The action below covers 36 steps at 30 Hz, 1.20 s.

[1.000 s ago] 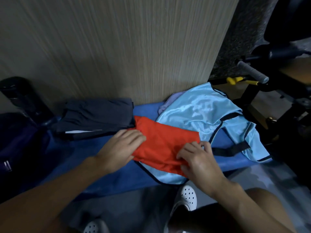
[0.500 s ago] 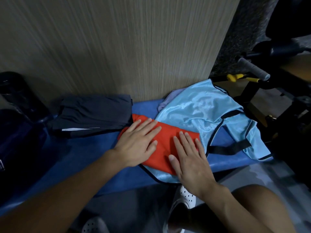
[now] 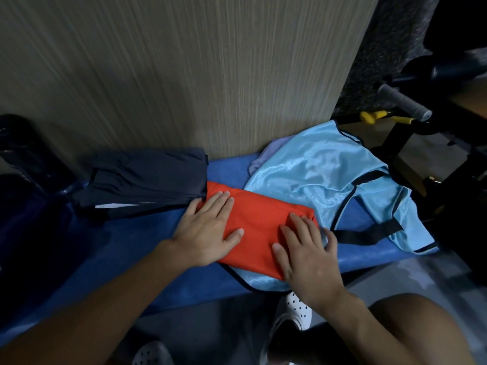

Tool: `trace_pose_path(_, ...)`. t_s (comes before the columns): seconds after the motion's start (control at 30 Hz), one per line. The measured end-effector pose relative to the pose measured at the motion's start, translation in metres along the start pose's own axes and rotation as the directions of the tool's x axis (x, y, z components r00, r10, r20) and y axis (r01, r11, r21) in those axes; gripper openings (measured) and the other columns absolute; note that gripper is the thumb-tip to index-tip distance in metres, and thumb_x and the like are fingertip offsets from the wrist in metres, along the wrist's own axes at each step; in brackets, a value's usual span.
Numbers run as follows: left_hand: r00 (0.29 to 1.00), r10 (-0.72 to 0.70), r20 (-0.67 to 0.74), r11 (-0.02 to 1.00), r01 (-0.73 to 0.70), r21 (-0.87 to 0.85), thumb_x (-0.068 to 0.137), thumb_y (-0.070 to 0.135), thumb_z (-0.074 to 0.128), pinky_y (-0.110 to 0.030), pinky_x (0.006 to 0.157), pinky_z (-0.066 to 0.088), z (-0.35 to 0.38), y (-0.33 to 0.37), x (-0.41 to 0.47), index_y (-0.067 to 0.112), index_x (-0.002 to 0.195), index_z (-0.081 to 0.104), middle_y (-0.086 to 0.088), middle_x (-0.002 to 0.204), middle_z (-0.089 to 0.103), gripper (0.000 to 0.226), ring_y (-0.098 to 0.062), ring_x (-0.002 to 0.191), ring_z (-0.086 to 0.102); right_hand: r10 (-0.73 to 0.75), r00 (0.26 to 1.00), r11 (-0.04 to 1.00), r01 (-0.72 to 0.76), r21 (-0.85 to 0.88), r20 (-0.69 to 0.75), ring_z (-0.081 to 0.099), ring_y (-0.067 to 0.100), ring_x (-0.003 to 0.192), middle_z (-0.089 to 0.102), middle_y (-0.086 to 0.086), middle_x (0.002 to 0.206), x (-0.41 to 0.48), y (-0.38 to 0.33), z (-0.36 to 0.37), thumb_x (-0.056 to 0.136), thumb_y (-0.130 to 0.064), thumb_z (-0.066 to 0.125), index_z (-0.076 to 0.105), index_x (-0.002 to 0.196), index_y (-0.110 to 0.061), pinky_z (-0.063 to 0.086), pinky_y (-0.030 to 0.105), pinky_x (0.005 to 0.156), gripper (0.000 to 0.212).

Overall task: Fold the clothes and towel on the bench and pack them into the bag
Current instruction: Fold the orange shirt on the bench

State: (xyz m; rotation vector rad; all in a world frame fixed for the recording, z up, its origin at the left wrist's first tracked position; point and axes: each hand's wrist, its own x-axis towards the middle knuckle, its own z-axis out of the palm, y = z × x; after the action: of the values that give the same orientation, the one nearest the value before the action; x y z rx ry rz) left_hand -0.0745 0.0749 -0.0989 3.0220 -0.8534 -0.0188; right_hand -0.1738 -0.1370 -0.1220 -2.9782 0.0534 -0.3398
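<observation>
A folded orange garment (image 3: 259, 219) lies on the blue bench (image 3: 126, 246), partly over a light blue vest with black trim (image 3: 324, 175). My left hand (image 3: 208, 230) rests flat on the orange garment's left end, fingers spread. My right hand (image 3: 308, 254) lies flat on its right end, fingers apart. A folded dark navy garment (image 3: 147, 180) sits on the bench to the left, against the wall. A lilac cloth (image 3: 266, 156) peeks out behind the vest. A dark bag (image 3: 23, 222) stands at the far left, mostly in shadow.
A wood-grain wall panel (image 3: 184, 69) rises right behind the bench. Black gym equipment with a grey grip (image 3: 405, 101) and a yellow knob (image 3: 371, 115) stands to the right. A dark bottle (image 3: 21, 148) is at the far left. My white clogs (image 3: 297, 309) are below the bench edge.
A second ago both hands pinched the orange garment's edges. They then flattened on it, and now they have slid apart toward its ends.
</observation>
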Motion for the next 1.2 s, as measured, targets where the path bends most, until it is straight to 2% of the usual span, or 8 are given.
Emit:
trace_pose_path(0.17, 0.974, 0.201, -0.104, 0.978, -0.193, 0.082, 0.09, 0.056, 0.025, -0.042, 0.115, 0.022, -0.028, -0.017, 0.039, 0.019, 0.147, 0.044, -0.004, 0.152, 0.043, 0.071, -0.018, 0.141, 0.037, 0.201, 0.977, 0.97, -0.188, 0.155, -0.068, 0.041, 0.022, 0.135, 0.051, 0.003, 0.141, 0.025, 0.014, -0.006, 0.092, -0.054, 0.031, 0.047, 0.137, -0.019, 0.026, 0.048, 0.108, 0.059)
trace_pose_path(0.27, 0.952, 0.24, 0.191, 0.97, -0.244, -0.001, 0.095, 0.052, 0.048, -0.035, 0.12, 0.014, -0.043, -0.028, 0.07, 0.022, 0.153, 0.031, 0.002, 0.155, 0.036, 0.068, -0.014, 0.144, 0.029, 0.247, 0.967, 0.955, -0.253, 0.154, 0.057, 0.038, 0.018, 0.134, 0.051, -0.004, 0.14, 0.033, 0.02, -0.005, 0.091, -0.053, 0.048, 0.029, 0.15, -0.022, 0.02, 0.044, 0.108, 0.069)
trace_pose_path(0.37, 0.904, 0.229, 0.361, 0.972, -0.234, -0.029, 0.085, 0.061, 0.061, -0.034, 0.108, 0.032, -0.05, -0.037, 0.095, 0.023, 0.145, 0.04, 0.003, 0.134, 0.054, 0.074, -0.019, 0.126, 0.049, 0.25, 0.966, 0.96, -0.257, 0.112, 0.068, 0.038, 0.023, 0.128, 0.051, -0.003, 0.133, 0.039, 0.023, -0.005, 0.085, -0.053, 0.062, 0.026, 0.151, -0.022, 0.023, 0.045, 0.103, 0.082)
trace_pose_path(0.57, 0.904, 0.22, 0.366, 0.976, -0.202, -0.087, 0.074, 0.064, 0.074, -0.033, 0.089, 0.037, -0.047, -0.04, 0.106, 0.028, 0.099, 0.056, 0.013, 0.096, 0.053, 0.048, -0.012, 0.096, 0.052, 0.236, 0.967, 0.96, -0.248, 0.131, 0.095, 0.037, 0.022, 0.115, 0.052, -0.006, 0.111, 0.051, 0.029, -0.005, 0.078, -0.055, 0.068, 0.062, 0.109, -0.028, 0.021, 0.04, 0.095, 0.041)
trace_pose_path(0.8, 0.926, 0.187, 0.329, 0.973, -0.128, -0.194, 0.07, 0.055, 0.082, -0.018, 0.07, 0.029, -0.062, -0.039, 0.1, 0.031, 0.088, 0.055, 0.016, 0.082, 0.059, 0.04, -0.001, 0.076, 0.054, 0.192, 0.98, 0.93, -0.161, 0.33, -0.062, 0.047, 0.01, 0.097, 0.046, -0.017, 0.073, 0.048, 0.032, -0.012, 0.08, -0.034, 0.073, 0.06, 0.086, -0.025, 0.012, 0.028, 0.087, 0.017)
trace_pose_path(0.93, 0.933, 0.198, 0.3, 0.933, -0.085, -0.351, 0.068, 0.04, 0.089, -0.012, 0.059, 0.041, -0.075, -0.039, 0.09, 0.032, 0.086, 0.057, 0.013, 0.083, 0.063, 0.037, -0.001, 0.073, 0.059, 0.249, 0.968, 0.76, -0.185, 0.623, -0.016, 0.045, 0.006, 0.074, 0.054, -0.01, 0.065, 0.043, 0.034, -0.013, 0.081, -0.02, 0.073, 0.046, 0.072, -0.024, 0.027, 0.027, 0.085, 0.029)
trace_pose_path(1.03, 0.94, 0.203, 0.274, 0.906, -0.074, -0.417, 0.068, 0.034, 0.09, -0.013, 0.062, 0.046, -0.087, -0.038, 0.079, 0.024, 0.094, 0.065, 0.01, 0.085, 0.068, 0.037, -0.001, 0.077, 0.062, 0.285, 0.958, 0.512, -0.178, 0.841, 0.029, 0.039, 0.009, 0.059, 0.044, -0.012, 0.058, 0.039, 0.032, -0.023, 0.083, -0.007, 0.07, 0.041, 0.073, -0.018, 0.037, 0.024, 0.057, 0.033)
trace_pose_path(1.2, 0.95, 0.211, 0.231, 0.881, -0.082, -0.465, 0.07, 0.031, 0.089, -0.025, 0.064, 0.05, -0.11, -0.038, 0.055, 0.025, 0.086, 0.065, 0.005, 0.083, 0.069, 0.03, -0.009, 0.074, 0.064, 0.264, 0.964, 0.469, -0.091, 0.878, -0.041, 0.038, 0.005, 0.058, 0.04, -0.011, 0.062, 0.034, 0.025, -0.038, 0.086, -0.002, 0.067, 0.041, 0.074, -0.023, 0.037, 0.024, 0.057, 0.036)
